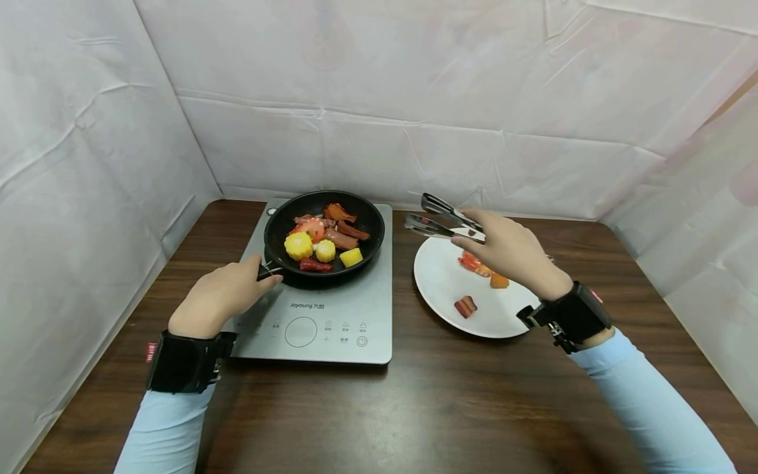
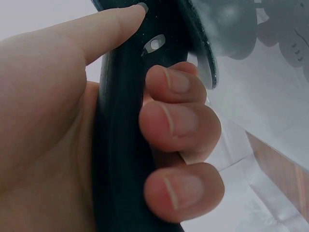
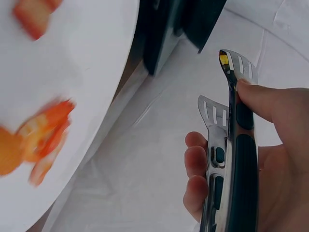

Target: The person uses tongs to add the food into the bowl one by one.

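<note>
My left hand (image 1: 219, 296) grips the black handle (image 2: 120, 145) of a frying pan (image 1: 373, 220), fingers curled round it in the left wrist view. Inside the pan are yellow corn pieces (image 1: 299, 245), a tomato slice (image 1: 316, 227), a sausage (image 1: 341, 239) and several browned meat pieces. Metal tongs (image 3: 244, 169) with slotted tips are held in my right hand (image 1: 509, 250), their tips apart with nothing between them. Below that hand, a white plate (image 1: 432, 276) carries a shrimp (image 3: 48, 133), an orange chunk (image 1: 499, 281) and a striped meat piece (image 1: 465, 307).
The pan is over a silver induction cooker (image 1: 355, 313) on the left of the dark wooden table (image 1: 414, 408). White sheeting (image 1: 385, 99) hangs behind the table and along both sides. The plate lies right of the cooker.
</note>
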Tool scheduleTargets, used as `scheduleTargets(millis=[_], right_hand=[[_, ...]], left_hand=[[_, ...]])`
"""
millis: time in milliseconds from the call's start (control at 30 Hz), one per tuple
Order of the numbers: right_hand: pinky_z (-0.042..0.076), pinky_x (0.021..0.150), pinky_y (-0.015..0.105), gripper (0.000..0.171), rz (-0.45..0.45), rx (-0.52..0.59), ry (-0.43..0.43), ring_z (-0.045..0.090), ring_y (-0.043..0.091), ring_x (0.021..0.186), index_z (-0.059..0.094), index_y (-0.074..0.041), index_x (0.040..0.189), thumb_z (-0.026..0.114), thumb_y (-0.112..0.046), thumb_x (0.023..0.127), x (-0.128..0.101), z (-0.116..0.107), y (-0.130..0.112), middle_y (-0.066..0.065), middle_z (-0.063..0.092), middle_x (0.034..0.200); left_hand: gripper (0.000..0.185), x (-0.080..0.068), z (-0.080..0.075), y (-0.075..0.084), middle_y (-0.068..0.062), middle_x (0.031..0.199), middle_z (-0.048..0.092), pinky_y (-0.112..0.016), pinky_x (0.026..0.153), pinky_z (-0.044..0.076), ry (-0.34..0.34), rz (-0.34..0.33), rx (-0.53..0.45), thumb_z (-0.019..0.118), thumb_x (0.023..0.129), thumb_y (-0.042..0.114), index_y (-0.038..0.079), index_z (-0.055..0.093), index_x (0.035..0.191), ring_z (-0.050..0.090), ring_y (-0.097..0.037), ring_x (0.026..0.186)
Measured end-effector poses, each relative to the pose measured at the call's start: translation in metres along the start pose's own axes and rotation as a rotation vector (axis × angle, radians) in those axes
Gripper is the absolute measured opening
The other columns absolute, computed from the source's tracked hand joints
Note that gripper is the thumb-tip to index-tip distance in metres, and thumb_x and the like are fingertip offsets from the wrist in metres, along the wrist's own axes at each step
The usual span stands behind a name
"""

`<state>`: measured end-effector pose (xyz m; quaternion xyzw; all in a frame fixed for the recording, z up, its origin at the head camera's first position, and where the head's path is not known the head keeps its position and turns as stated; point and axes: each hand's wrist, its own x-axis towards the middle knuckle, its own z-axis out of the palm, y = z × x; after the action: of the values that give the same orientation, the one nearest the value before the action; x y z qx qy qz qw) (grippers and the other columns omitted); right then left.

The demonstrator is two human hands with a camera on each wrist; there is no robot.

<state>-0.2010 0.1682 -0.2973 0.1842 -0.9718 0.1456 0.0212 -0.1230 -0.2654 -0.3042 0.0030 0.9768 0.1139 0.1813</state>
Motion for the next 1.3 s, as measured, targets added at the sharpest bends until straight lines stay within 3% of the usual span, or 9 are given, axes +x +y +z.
scheduleTargets(millis=[167, 367, 567, 767, 1300], right_hand=[[0.051, 0.088, 0.060, 0.072, 0.024, -0.020, -0.016, 0.060, 0.039, 0.127, 0.043, -0.018, 0.154, 0.052, -0.064, 0.099, -0.017, -0.005, 0.019, 0.013, 0.055, 0.150], [0.051, 0.087, 0.061, 0.076, 0.080, -0.059, -0.036, 0.061, 0.042, 0.124, 0.048, -0.009, 0.149, 0.052, -0.066, 0.098, -0.034, -0.006, 0.042, 0.019, 0.059, 0.144], [0.049, 0.087, 0.063, 0.077, 0.137, -0.074, -0.098, 0.058, 0.046, 0.124, 0.046, -0.005, 0.150, 0.048, -0.064, 0.101, -0.040, -0.003, 0.071, 0.025, 0.056, 0.143], [0.048, 0.087, 0.064, 0.078, 0.150, -0.085, -0.165, 0.055, 0.049, 0.126, 0.043, -0.004, 0.151, 0.048, -0.063, 0.101, -0.044, 0.002, 0.094, 0.028, 0.053, 0.145], [0.044, 0.096, 0.066, 0.065, 0.127, -0.039, -0.211, 0.053, 0.050, 0.131, 0.045, -0.003, 0.150, 0.050, -0.050, 0.105, -0.037, 0.018, 0.113, 0.028, 0.052, 0.147]], left_hand=[[0.065, -0.001, 0.000, -0.001, -0.014, 0.089, 0.061, -0.038, 0.062, 0.046, -0.005, 0.002, 0.004, 0.044, 0.107, 0.050, -0.008, 0.044, 0.136, 0.058, -0.027, 0.076], [0.063, -0.001, 0.001, 0.000, -0.019, 0.096, 0.064, -0.040, 0.063, 0.048, 0.014, 0.005, 0.001, 0.046, 0.107, 0.049, -0.007, 0.045, 0.135, 0.059, -0.028, 0.078], [0.060, -0.002, 0.000, -0.001, -0.013, 0.086, 0.059, -0.038, 0.061, 0.045, 0.007, 0.008, -0.009, 0.045, 0.107, 0.050, -0.005, 0.047, 0.130, 0.058, -0.026, 0.076], [0.063, 0.000, 0.000, 0.000, -0.020, 0.097, 0.065, -0.041, 0.064, 0.048, 0.013, 0.004, 0.007, 0.046, 0.107, 0.049, -0.008, 0.046, 0.135, 0.060, -0.029, 0.079], [0.062, 0.000, 0.001, 0.002, -0.016, 0.091, 0.061, -0.038, 0.060, 0.044, -0.001, -0.004, -0.011, 0.045, 0.107, 0.049, -0.006, 0.043, 0.136, 0.058, -0.026, 0.077]])
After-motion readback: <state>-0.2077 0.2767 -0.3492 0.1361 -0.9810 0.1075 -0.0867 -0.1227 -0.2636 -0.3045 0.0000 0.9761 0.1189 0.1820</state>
